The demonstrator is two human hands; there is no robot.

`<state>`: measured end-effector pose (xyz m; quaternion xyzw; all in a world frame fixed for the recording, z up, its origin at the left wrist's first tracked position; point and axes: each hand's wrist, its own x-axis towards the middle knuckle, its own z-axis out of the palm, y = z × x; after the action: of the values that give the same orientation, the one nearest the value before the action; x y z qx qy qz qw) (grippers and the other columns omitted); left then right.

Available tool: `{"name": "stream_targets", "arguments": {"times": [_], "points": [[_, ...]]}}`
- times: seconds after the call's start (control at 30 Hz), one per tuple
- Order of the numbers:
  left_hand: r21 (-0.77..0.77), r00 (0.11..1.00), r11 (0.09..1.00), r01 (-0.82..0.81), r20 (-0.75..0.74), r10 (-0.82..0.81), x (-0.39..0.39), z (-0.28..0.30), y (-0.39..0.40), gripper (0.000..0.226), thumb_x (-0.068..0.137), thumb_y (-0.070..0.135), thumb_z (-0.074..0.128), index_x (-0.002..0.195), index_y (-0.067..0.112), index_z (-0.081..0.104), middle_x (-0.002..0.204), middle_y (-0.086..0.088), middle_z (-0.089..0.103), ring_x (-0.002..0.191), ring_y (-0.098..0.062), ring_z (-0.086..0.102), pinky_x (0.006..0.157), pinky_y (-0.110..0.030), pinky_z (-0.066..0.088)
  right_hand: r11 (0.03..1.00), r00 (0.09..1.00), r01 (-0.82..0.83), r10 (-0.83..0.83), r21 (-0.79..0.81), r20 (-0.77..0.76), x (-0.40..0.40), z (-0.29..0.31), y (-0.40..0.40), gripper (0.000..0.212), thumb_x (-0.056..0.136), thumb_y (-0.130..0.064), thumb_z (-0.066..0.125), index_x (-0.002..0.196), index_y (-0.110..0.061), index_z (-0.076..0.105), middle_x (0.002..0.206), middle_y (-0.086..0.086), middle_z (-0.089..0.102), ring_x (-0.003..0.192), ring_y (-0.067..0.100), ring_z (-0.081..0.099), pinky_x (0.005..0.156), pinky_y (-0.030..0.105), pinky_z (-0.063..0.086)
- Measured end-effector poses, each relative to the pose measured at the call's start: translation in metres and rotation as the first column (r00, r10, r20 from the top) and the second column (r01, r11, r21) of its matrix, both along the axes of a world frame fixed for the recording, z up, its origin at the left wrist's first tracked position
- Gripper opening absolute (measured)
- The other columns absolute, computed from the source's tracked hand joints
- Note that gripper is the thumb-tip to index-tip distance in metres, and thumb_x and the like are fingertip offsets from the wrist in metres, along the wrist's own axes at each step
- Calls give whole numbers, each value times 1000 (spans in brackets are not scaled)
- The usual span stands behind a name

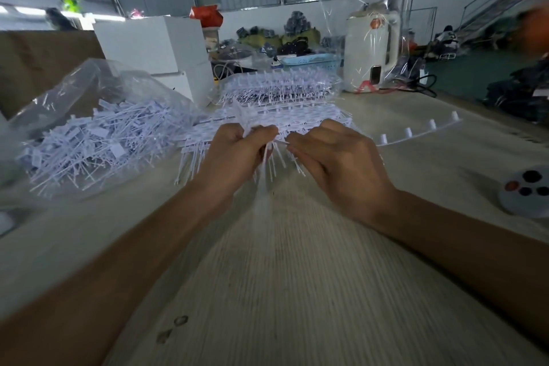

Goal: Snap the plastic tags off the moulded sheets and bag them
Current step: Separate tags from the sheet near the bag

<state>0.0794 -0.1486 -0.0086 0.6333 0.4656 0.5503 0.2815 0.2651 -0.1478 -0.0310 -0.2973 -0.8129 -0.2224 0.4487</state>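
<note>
Both hands work at the middle of the bench [297, 276], close together above the near edge of a stack of white moulded sheets [267, 116]. The left hand [234, 154] has its fingers curled round a bunch of tags [266, 154], whose thin tails hang down blurred below the fist. The right hand [341, 163] lies just beside it, fingers bent, fingertips pinching at the same bunch; how tight that pinch is cannot be told through the blur. A second, taller stack of sheets [279, 83] sits behind the first, toward the far edge. At the left edge a clear plastic bag [74, 83] lies open on its side, full of loose tags [98, 140]. To the right of the stacks a stripped runner strip [421, 131] lies bare on the wood. Near the right edge rests a round grey dish [525, 193]. White boxes [154, 47] and a white kettle [371, 50] wrapped in film stand along the far edge.
</note>
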Motion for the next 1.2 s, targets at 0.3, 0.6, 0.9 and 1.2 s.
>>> {"name": "stream_targets", "arguments": {"times": [0.3,0.6,0.9,1.2], "points": [[-1,986,988,157,-53,-157,7,2,-7,29,105,36,49,95,10,57,74,-14,74,59,-24,67,54,-30,54,997,999,38,-37,-63,16,-2,0,-4,9,94,-2,64,97,-5,72,72,8,60,68,29,55,54,42,50],[109,970,993,42,-242,-14,2,6,-7,26,105,33,48,79,28,52,48,14,45,42,-1,41,45,-12,33,969,988,54,-88,-243,-131,4,0,5,39,100,-16,61,138,-14,57,110,5,66,99,26,58,80,42,50],[248,913,966,-72,-373,164,-10,17,-8,24,101,33,55,95,21,75,69,4,68,54,-9,56,60,-33,46,954,990,122,-97,-273,102,4,-16,10,36,88,2,69,120,-16,69,110,3,64,81,28,67,62,34,53],[300,919,949,-97,-339,201,-42,33,-1,20,96,36,64,115,30,66,67,16,66,59,-4,61,69,-24,53,911,997,-49,19,-409,-76,7,-16,18,38,94,-1,65,130,-11,62,106,6,62,85,26,64,73,44,54]]}}
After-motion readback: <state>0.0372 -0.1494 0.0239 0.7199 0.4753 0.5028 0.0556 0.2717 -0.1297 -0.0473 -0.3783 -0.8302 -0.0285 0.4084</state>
